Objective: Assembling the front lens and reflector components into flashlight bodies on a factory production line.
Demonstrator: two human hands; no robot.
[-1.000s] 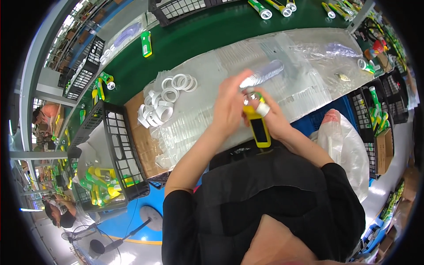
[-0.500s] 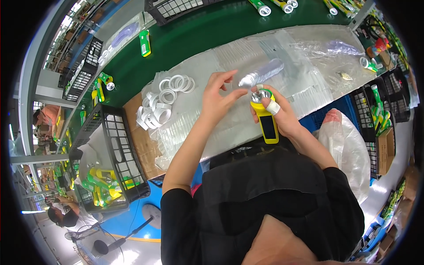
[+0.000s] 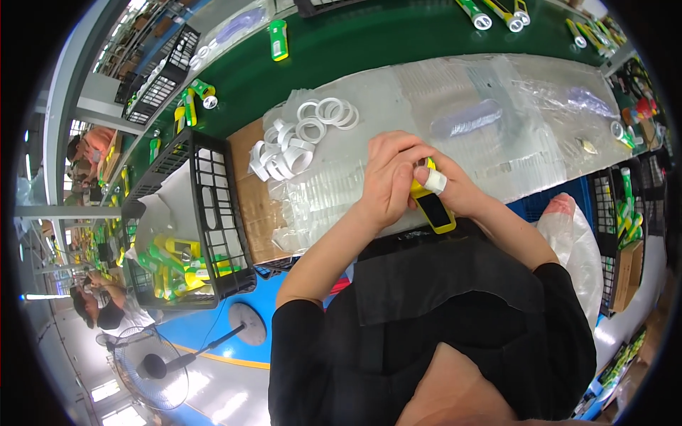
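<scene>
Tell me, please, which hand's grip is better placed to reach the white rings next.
Probably the left grip: it is nearer the white rings, which lie to its left. The right grip is farther away and holds the yellow flashlight.

Free sheeting (image 3: 501, 157) right of hands (image 3: 389, 181), rings (image 3: 299, 160), crate (image 3: 202, 206) leftward

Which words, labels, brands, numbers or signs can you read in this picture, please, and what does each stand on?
None can be read clearly.
Green-and-yellow flashlight lying on the green belt: pale printed patch, too small and blurred to read.
Yellow flashlight in the right hand: no lettering can be made out on its dark panel.
</scene>
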